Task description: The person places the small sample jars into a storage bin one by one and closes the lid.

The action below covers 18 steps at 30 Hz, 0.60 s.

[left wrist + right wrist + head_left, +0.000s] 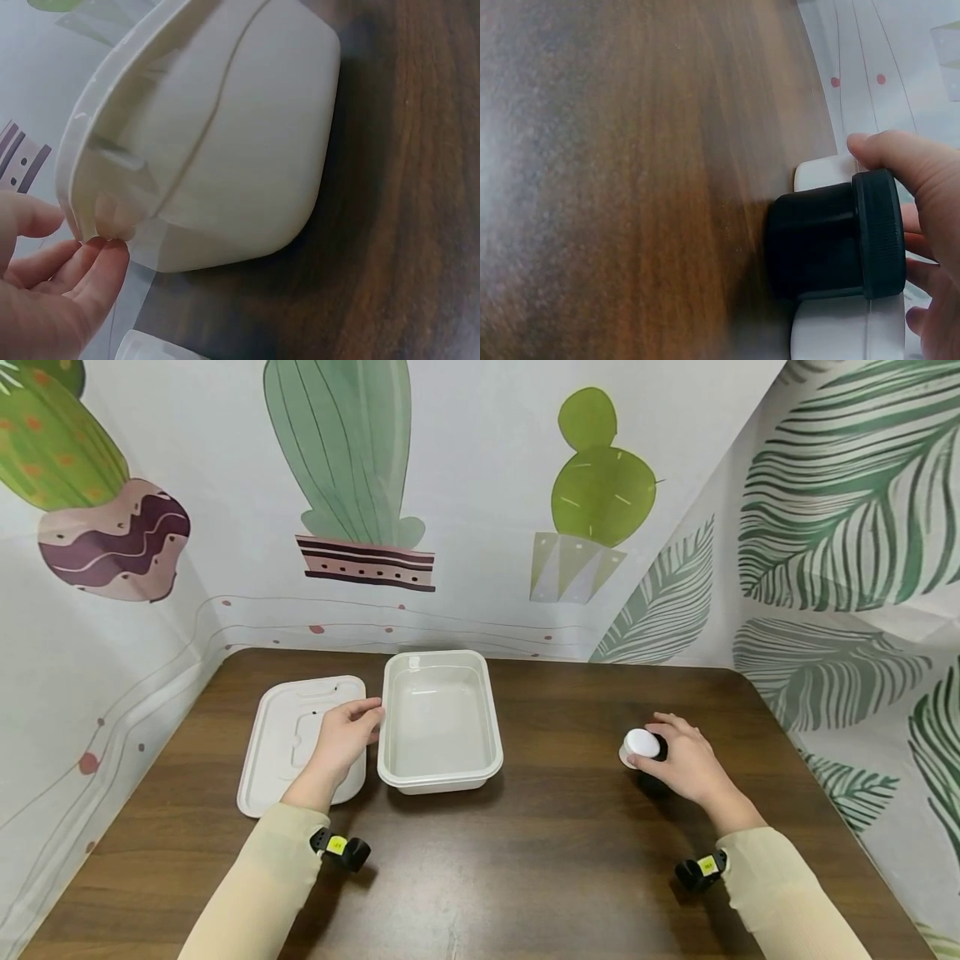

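My left hand holds the left rim of an off-white rectangular plastic container. In the left wrist view its fingertips curl under the rim, with the thumb at the rim's outer edge. A flat off-white lid lies to the left, partly under the left forearm. Over on the right, my right hand grips a small white-lidded jar. A black jar with a ribbed cap stands against it, and another white jar shows beside that. The right hand's far fingers are partly hidden by the jars.
Everything stands on a brown wood-grain table with rounded back corners. A printed cloth with cactuses and leaves hangs behind and at the sides. Each wrist wears a black strap with a small camera.
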Each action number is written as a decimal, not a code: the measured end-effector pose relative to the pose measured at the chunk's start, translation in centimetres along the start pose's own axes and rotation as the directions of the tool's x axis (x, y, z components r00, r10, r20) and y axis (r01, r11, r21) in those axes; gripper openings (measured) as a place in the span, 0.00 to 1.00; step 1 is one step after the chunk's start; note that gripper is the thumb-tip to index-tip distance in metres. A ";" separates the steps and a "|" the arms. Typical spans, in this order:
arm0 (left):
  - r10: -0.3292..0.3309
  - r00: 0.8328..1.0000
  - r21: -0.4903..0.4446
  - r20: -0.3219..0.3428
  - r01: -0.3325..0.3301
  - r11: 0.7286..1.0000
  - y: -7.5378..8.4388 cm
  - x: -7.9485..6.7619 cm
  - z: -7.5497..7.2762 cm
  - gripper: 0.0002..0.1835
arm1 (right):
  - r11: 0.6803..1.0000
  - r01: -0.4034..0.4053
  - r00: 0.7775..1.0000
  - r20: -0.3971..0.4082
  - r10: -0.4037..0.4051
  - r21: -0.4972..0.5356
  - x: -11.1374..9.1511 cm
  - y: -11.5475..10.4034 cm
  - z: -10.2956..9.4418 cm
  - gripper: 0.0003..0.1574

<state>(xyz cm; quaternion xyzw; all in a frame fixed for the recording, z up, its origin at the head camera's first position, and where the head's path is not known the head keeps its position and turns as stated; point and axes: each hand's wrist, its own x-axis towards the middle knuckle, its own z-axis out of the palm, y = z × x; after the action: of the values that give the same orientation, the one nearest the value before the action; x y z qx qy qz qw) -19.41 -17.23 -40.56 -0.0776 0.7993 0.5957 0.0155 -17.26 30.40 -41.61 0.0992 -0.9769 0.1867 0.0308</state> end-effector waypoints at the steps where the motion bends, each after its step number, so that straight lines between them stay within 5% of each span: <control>1: -0.004 1.000 0.000 -0.004 0.004 1.000 0.0 0.0 0.0 0.21 | 1.000 -0.003 1.000 0.000 0.003 0.002 0.0 0.0 0.0 0.40; 18: -0.083 0.996 -0.119 0.010 0.084 0.989 0.3 0.7 0.0 0.22 | 0.995 -0.020 0.990 -0.139 0.033 0.097 0.2 -0.4 0.0 0.35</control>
<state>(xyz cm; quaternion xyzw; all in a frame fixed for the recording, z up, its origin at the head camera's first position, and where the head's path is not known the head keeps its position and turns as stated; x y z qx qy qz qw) -20.10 -17.26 -40.39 -0.1102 0.7584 0.6413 0.0376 -17.34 29.98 -41.43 0.0741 -0.9636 0.2399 0.0922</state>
